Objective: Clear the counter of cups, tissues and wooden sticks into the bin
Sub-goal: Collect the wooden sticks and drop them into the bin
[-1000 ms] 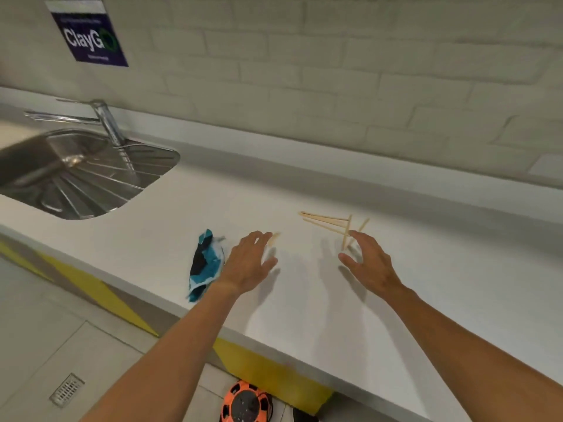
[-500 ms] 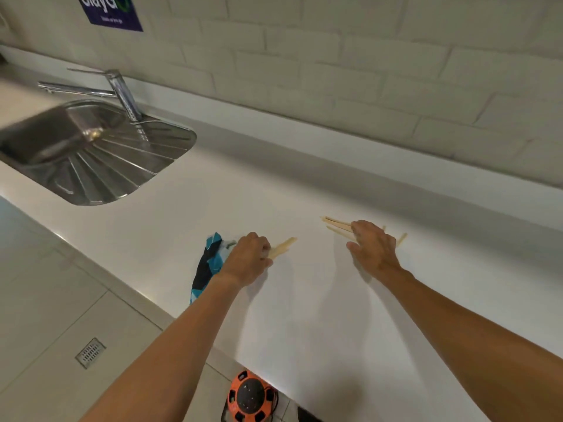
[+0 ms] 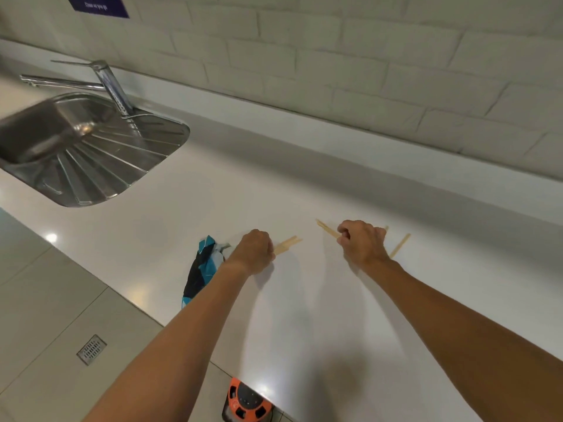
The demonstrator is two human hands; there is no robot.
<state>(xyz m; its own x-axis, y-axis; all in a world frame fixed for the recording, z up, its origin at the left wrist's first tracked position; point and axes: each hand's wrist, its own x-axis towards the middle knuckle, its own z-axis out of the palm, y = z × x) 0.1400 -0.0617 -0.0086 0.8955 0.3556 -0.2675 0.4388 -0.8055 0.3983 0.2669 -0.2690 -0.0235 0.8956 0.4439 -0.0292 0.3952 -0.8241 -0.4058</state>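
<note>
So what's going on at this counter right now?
A person is clearing a white counter. The left hand grips a couple of thin wooden sticks, and the right hand is curled round another bunch of sticks. One more stick shows beside the right wrist; I cannot tell whether it is held. A crumpled blue, black and white item lies at the counter's edge by the left hand. No bin is in view.
</note>
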